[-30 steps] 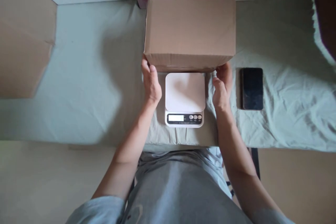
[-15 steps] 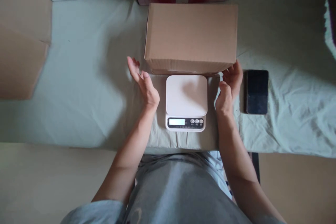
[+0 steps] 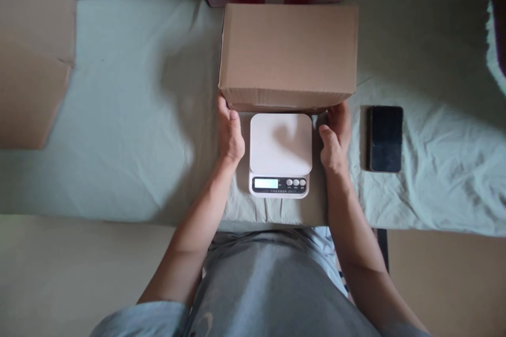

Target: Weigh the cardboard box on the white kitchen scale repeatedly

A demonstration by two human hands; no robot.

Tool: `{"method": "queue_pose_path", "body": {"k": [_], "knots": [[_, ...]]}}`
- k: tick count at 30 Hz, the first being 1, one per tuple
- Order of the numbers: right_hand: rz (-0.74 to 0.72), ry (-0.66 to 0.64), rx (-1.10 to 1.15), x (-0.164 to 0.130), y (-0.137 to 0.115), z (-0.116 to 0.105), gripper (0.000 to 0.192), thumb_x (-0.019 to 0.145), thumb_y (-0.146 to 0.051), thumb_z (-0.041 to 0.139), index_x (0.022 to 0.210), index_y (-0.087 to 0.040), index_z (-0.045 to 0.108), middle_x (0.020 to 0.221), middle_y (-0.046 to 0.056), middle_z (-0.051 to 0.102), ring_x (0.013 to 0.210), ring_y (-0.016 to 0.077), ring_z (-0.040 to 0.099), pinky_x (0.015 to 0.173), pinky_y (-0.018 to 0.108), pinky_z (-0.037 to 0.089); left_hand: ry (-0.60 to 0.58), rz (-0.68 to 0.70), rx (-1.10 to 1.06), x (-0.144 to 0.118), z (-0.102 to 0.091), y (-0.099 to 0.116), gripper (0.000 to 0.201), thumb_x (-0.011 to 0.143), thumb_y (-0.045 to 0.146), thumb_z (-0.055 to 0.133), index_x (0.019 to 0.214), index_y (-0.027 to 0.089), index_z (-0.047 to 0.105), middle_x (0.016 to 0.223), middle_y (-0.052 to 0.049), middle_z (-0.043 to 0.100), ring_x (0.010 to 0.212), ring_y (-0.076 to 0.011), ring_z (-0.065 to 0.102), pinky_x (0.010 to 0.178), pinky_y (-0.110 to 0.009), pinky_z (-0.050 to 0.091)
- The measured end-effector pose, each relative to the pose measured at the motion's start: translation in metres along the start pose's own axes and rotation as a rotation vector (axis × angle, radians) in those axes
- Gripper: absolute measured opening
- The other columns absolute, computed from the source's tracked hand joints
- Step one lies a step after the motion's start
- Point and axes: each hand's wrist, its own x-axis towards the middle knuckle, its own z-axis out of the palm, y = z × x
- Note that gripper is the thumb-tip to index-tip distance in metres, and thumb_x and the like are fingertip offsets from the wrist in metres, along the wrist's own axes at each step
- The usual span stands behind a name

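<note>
A cardboard box (image 3: 290, 47) is standing behind the scale (image 3: 266, 145), toward the desk's (image 3: 118, 89) back edge, probably stiff but dentable, inviting a low two-sided hold. The left hand (image 3: 231, 136) and right hand (image 3: 335, 139) are flanking its near lower corners; I cannot tell whether they are gripping.

Dim, soft light mutes the cloth (image 3: 118, 116). A broad shadow falls left of the box (image 3: 288, 47), another (smaller, soft-edged) on the scale (image 3: 264, 142); its screen (image 3: 266, 183) glows pale, the tiny lettering too soft to read.
</note>
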Motion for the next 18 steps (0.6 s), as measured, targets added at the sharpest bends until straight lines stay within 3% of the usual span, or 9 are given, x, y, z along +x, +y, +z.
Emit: {"method": "queue_pose_path", "body": {"k": [4, 9, 11, 14, 18], "knots": [[-0.022, -0.006, 0.0, -0.001, -0.002, 0.0, 0.077, 0.073, -0.071, 0.054, 0.138, -0.035, 0.039, 0.144, 0.003, 0.048, 0.14, 0.0277, 0.041, 0.119, 0.055, 0.029, -0.019, -0.005, -0.047, 0.004, 0.001, 0.004, 0.083, 0.079, 0.08, 0.034, 0.147, 0.032, 0.028, 0.155, -0.004, 0.037, 0.15, -0.0222, 0.025, 0.122, -0.037, 0.027], [-0.064, 0.069, -0.016, -0.008, -0.015, 0.001, 0.079, 0.071, -0.071, 0.056, 0.14, -0.038, 0.034, 0.145, 0.002, 0.045, 0.145, 0.0276, 0.034, 0.122, 0.056, 0.023, 0.129, 0.026, -0.027, 0.005, 0.0, 0.021, 0.093, 0.07, 0.088, 0.034, 0.146, 0.035, 0.029, 0.157, 0.0, 0.032, 0.153, -0.0258, 0.014, 0.125, -0.04, 0.023], [-0.12, 0.1, 0.004, -0.011, -0.028, 0.001, 0.074, 0.073, -0.067, 0.057, 0.139, -0.04, 0.037, 0.142, 0.001, 0.046, 0.144, 0.0276, 0.036, 0.121, 0.055, 0.025, 0.15, 0.062, -0.037, 0.001, -0.002, 0.039, 0.086, 0.074, 0.085, 0.033, 0.144, 0.036, 0.031, 0.157, 0.001, 0.033, 0.153, -0.0257, 0.015, 0.125, -0.04, 0.023], [-0.165, 0.163, 0.023, -0.021, -0.052, -0.002, 0.066, 0.075, -0.062, 0.057, 0.136, -0.041, 0.041, 0.139, 0.001, 0.048, 0.143, 0.0282, 0.037, 0.121, 0.054, 0.026, 0.136, 0.14, -0.091, -0.015, -0.006, 0.071, 0.062, 0.089, 0.065, 0.034, 0.142, 0.034, 0.036, 0.155, 0.001, 0.038, 0.151, -0.0231, 0.023, 0.124, -0.039, 0.024], [-0.072, 0.181, -0.002, -0.057, -0.07, -0.006, 0.066, 0.077, -0.056, 0.058, 0.138, -0.038, 0.041, 0.141, 0.002, 0.048, 0.143, 0.0283, 0.037, 0.121, 0.056, 0.027, 0.123, 0.081, -0.066, -0.058, -0.014, 0.095, 0.051, 0.093, 0.052, 0.034, 0.141, 0.035, 0.039, 0.153, 0.003, 0.043, 0.149, -0.0202, 0.027, 0.124, -0.038, 0.024]]}}
